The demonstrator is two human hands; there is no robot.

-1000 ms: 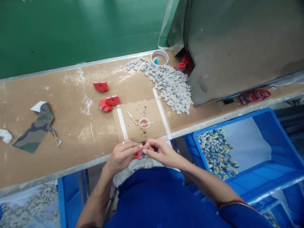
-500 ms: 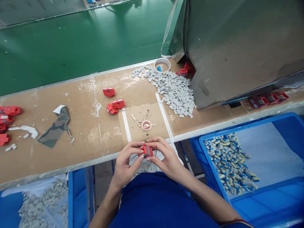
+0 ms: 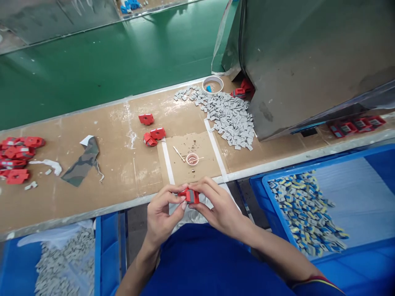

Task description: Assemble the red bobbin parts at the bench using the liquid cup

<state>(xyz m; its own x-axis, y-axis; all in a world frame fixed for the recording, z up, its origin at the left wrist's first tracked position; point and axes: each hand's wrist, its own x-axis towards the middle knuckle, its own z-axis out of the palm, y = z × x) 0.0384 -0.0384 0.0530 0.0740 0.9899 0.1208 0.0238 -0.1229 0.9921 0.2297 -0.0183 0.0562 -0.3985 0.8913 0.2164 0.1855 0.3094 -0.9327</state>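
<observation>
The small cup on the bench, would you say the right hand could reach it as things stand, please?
Probably yes: the small cup sits just beyond the right hand with nothing tall between, though it and the left hand are holding the red part.

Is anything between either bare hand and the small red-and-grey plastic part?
Nothing visible: the bare left hand and bare right hand hold the small red-and-grey plastic part directly, from opposite sides.

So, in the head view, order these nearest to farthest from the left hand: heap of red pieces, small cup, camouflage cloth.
1. Small cup, ahead of the left hand, between the white strips.
2. Camouflage cloth, off to the left.
3. Heap of red pieces, farther left, at the picture's edge.
</observation>
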